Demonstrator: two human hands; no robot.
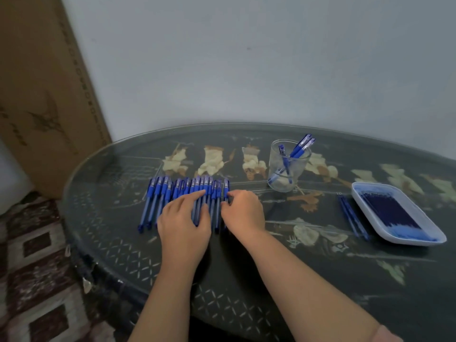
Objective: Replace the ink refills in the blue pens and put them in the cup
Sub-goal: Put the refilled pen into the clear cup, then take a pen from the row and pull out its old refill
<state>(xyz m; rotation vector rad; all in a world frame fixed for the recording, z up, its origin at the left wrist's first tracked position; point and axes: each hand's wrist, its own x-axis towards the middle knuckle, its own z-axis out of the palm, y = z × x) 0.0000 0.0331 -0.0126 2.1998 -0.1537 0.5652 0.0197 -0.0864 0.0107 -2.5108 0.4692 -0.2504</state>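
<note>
pens [158, 193] in a row on the worktop [246, 267], left of the cup [287, 169]; slim blue-tinted barrels, darker blue grips. likely light, stiff, smooth, prone to roll; best taken mid-barrel or at the grip. left hand [183, 223] lies flat over the row, fingers straight; right hand [243, 213] curls its fingertips on the rightmost one, seemingly pinching it

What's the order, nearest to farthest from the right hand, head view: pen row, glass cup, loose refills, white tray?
1. pen row, at the right hand
2. glass cup, back right
3. loose refills, rightward
4. white tray, far right
</note>
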